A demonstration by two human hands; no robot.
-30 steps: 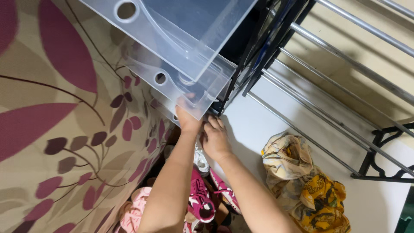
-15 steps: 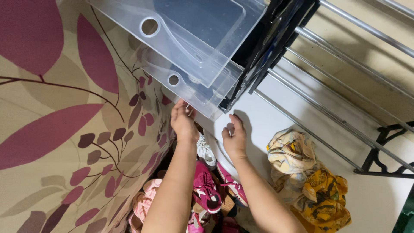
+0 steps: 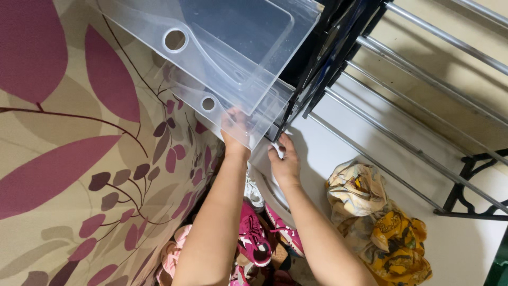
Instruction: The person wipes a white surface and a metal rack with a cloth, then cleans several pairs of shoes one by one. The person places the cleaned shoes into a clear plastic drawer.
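Gripping a clear plastic drawer's (image 3: 248, 127) front edge, both hands (image 3: 284, 161).

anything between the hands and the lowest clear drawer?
Nothing visible. The left hand is already up under the front of the lowest clear drawer, seen through the plastic. The right hand is beside its corner.

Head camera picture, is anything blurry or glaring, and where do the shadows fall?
Head view: mostly sharp, slight softness on the left hand, seen through the clear plastic drawer; soft sheen, no harsh glare, on the metal rails; the right hand casts a shadow on the white surface; shoes lie dim below.
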